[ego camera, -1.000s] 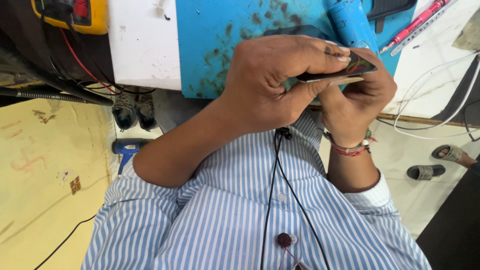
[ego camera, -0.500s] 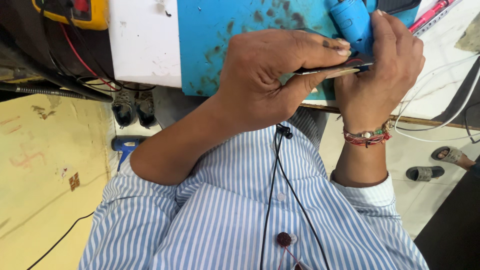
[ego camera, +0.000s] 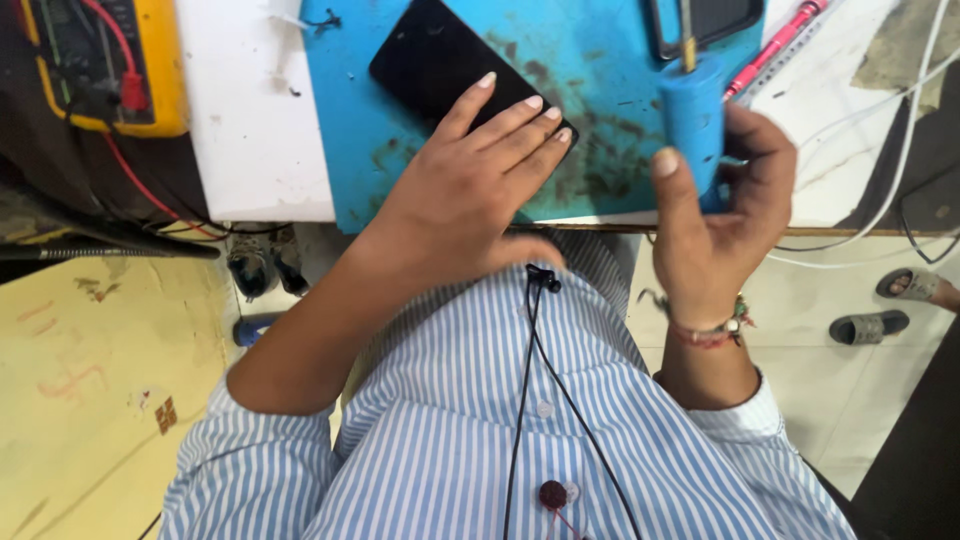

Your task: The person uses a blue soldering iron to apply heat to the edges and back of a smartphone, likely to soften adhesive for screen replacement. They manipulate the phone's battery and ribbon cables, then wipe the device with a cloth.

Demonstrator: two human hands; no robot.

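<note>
The left hand (ego camera: 470, 190) lies flat, fingers spread, on a black rectangular phone (ego camera: 440, 65) resting on the blue work mat (ego camera: 600, 110) on the table. The right hand (ego camera: 715, 220) has its grip closed around a blue cylindrical tool handle (ego camera: 692, 115), held upright above the mat's near edge

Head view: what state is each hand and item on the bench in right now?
Left hand: open, fingers resting on the phone.
Black phone: flat on the blue mat, screen dark.
Right hand: closed around the blue-handled tool.
Blue-handled tool: held upright.
Yellow multimeter: red lead plugged in.
</note>
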